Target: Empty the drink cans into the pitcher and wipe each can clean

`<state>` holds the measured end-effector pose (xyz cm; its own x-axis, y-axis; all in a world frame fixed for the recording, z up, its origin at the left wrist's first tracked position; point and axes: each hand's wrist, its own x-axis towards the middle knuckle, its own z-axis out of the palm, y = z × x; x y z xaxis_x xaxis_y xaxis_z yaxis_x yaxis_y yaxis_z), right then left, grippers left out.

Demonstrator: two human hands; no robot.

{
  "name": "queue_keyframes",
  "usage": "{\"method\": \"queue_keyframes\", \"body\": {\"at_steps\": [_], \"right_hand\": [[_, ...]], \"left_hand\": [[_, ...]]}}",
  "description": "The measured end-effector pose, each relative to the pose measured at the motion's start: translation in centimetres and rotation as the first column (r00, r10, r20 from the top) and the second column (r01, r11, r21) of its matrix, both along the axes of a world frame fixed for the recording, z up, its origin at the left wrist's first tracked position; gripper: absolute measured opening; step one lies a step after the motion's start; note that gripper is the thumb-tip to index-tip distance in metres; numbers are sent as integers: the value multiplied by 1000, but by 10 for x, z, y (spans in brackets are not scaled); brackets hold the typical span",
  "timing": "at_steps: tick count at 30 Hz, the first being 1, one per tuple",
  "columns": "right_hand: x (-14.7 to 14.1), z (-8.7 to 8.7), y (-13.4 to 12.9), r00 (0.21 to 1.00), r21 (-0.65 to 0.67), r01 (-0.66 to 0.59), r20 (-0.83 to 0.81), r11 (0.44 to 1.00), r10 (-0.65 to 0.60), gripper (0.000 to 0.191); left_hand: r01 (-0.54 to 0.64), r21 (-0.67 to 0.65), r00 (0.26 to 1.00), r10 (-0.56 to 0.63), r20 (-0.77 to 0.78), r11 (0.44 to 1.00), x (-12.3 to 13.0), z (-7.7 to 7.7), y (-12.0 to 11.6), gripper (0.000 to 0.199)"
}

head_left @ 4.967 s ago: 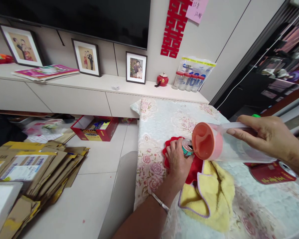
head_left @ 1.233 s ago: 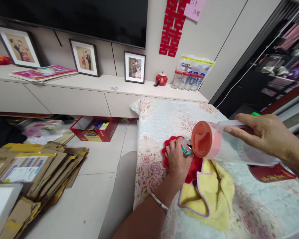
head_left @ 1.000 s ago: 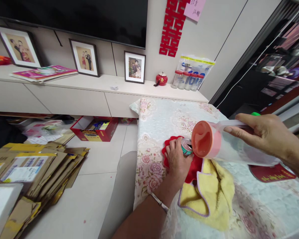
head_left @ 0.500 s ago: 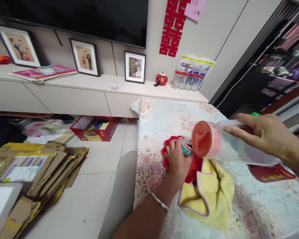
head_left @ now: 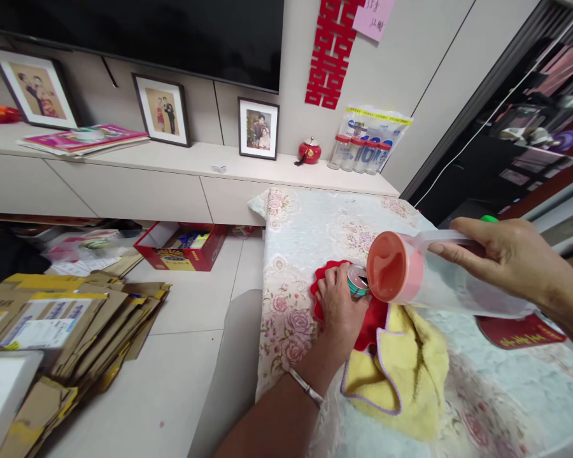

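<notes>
My left hand (head_left: pixel 340 305) is wrapped round a small green drink can (head_left: pixel 358 281), whose opened silver top faces up. The can is over a red scalloped plate (head_left: pixel 377 321). In my right hand (head_left: pixel 516 254) is the handle of a clear plastic pitcher (head_left: pixel 451 289) with a coral lid (head_left: pixel 389 267). Tipped nearly onto its side, the pitcher has its lid end right beside the can's top. Whether liquid runs between them I cannot tell. Below the pitcher, a yellow cloth (head_left: pixel 410 375) with a purple edge overlaps the plate.
A floral cloth covers the table (head_left: pixel 310 235). Under the pitcher's far end lies a red item with gold writing (head_left: pixel 520 334). Flattened cardboard (head_left: pixel 90 318) and a red box (head_left: pixel 184 251) are on the floor at left. Framed photos and lidded jars (head_left: pixel 360 158) line the cabinet.
</notes>
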<state>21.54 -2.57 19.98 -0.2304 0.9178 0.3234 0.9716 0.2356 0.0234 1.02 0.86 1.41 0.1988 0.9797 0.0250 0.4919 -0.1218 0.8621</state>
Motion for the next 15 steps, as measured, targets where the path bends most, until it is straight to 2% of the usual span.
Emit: {"method": "queue_keyframes", "body": {"at_steps": [5, 15], "right_hand": [[3, 0, -3, 1000, -16, 20, 24, 1000, -20, 56], [-4, 1, -2, 998, -8, 57, 22, 998, -56, 62]], "left_hand": [[3, -1, 1000, -3, 10, 1000, 0, 1, 1, 67], [3, 5, 1000, -3, 7, 1000, 0, -1, 1, 67]]}}
